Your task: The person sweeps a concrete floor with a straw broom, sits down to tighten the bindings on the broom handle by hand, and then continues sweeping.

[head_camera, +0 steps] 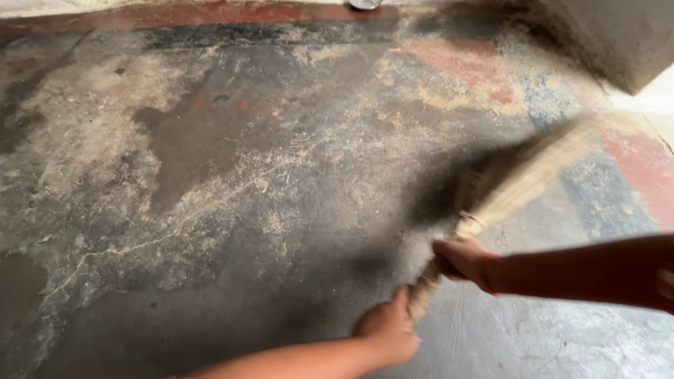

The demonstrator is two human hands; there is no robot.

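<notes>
Closest to the camera, the left hand (387, 330) comes in from the bottom edge on a bare forearm, its fingers curled tight around the lower end of a straw broom (516, 184). Just above it and to the right, the right hand (463, 258) reaches in from the right edge on a long bare arm, and its fingers are likewise wrapped shut around the broom's bound handle, so the two hands grip the handle one beside the other with a short length of straw showing between them. The broom slants up and to the right from the hands, its pale bristle head fanning out toward the right side of the view; the bristles are blurred, and a dark smear of shadow lies just left of them on the floor (210, 175). That floor is worn, dark concrete, patched with pale dust and scattered grit across its middle and left parts, and with faded red and blue paint showing at the upper right and along the far edge. A grey wall corner (618, 42) stands at the top right, beyond the broom's head.
</notes>
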